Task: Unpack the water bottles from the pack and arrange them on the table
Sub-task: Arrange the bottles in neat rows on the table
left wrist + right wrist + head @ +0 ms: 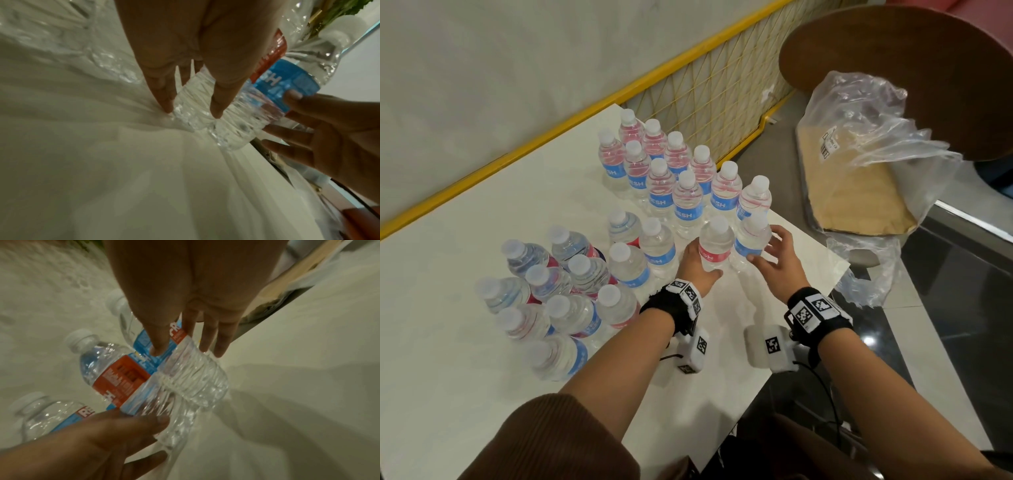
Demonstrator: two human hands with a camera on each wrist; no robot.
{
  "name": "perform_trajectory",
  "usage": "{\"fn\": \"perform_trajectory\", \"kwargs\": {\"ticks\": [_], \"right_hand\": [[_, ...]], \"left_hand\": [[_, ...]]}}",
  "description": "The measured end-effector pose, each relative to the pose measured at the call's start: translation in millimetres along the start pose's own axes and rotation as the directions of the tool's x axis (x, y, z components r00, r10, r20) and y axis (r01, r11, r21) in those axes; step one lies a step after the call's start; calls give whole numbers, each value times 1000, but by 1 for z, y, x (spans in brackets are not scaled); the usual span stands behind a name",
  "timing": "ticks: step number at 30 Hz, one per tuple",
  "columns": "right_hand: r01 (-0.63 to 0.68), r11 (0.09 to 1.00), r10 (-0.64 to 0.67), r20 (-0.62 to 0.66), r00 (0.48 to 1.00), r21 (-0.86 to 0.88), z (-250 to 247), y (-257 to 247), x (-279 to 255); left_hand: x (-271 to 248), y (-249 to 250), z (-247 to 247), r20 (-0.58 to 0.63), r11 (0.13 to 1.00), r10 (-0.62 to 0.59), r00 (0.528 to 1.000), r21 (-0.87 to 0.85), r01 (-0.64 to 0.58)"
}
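Two clear water bottles with white caps stand side by side near the right edge of the white table (pixel 465 359). My left hand (pixel 702 262) grips the lower body of the red-labelled bottle (pixel 714 245), thumb in front and fingers behind; the left wrist view shows its base (pixel 191 104) between thumb and finger. My right hand (pixel 767 248) is spread against the blue-labelled bottle (pixel 751 240), fingers straight, thumb on the label (pixel 287 79). In the right wrist view, that bottle's ribbed body (pixel 195 378) sits under the right hand (pixel 180 350), beside the red-labelled bottle (pixel 123 381).
Several bottles stand in rows at the back of the table (pixel 671 171), and another cluster stands at the left (pixel 558 284). The torn plastic wrap with its cardboard tray (pixel 859 185) lies off the table's right edge. A round brown table (pixel 911 68) and a yellow railing (pixel 688 75) are behind.
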State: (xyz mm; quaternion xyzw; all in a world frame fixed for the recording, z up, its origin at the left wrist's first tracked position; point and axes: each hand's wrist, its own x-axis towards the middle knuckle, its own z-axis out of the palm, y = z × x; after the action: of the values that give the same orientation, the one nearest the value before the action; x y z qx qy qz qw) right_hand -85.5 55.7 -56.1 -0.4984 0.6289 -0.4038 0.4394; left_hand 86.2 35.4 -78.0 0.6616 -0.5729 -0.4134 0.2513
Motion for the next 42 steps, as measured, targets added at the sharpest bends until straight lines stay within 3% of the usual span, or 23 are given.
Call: {"fn": "perform_trajectory", "kwargs": {"ticks": [4, 7, 10, 13, 17, 20, 24, 26, 31, 35, 39, 42], "right_hand": [[-8, 1000, 9, 60, 998, -12, -3, -1, 0], [9, 994, -15, -54, 998, -105, 7, -9, 3], [30, 986, -49, -117, 992, -162, 11, -13, 5], [11, 995, -15, -41, 999, -97, 1, -13, 3], [-18, 998, 22, 70, 997, -59, -12, -8, 1], [-17, 994, 19, 12, 1000, -110, -4, -10, 3], [18, 989, -33, -100, 994, -145, 5, -15, 3], [16, 995, -23, -71, 997, -95, 1, -17, 2], [-20, 1000, 19, 62, 998, 6, -13, -21, -3], [-50, 999, 52, 78, 996, -21, -11, -22, -3], [-47, 990, 49, 13, 999, -134, -3, -18, -2], [-79, 989, 72, -61, 996, -126, 9, -19, -3]], "left_hand": [[6, -2, -3, -12, 1000, -26, 1000, -5, 26], [7, 7, 1, -80, 996, -53, 995, 69, 58], [3, 9, 7, -53, 990, 40, 998, 135, -32], [2, 0, 3, 40, 1000, 23, 999, -12, -22], [3, -5, -4, 9, 999, -2, 1000, -44, 2], [2, 3, 2, -19, 992, 28, 999, 128, -25], [3, 5, 4, 65, 1000, 5, 998, -19, -4], [5, 2, -1, 61, 999, -11, 998, -33, 13], [10, 6, 3, -116, 997, -66, 991, -35, 62], [12, 7, 8, -72, 991, -61, 996, 114, 69], [16, 4, 4, -48, 988, -89, 995, 123, 94], [17, 6, 1, -49, 988, -83, 995, 124, 89]]}}
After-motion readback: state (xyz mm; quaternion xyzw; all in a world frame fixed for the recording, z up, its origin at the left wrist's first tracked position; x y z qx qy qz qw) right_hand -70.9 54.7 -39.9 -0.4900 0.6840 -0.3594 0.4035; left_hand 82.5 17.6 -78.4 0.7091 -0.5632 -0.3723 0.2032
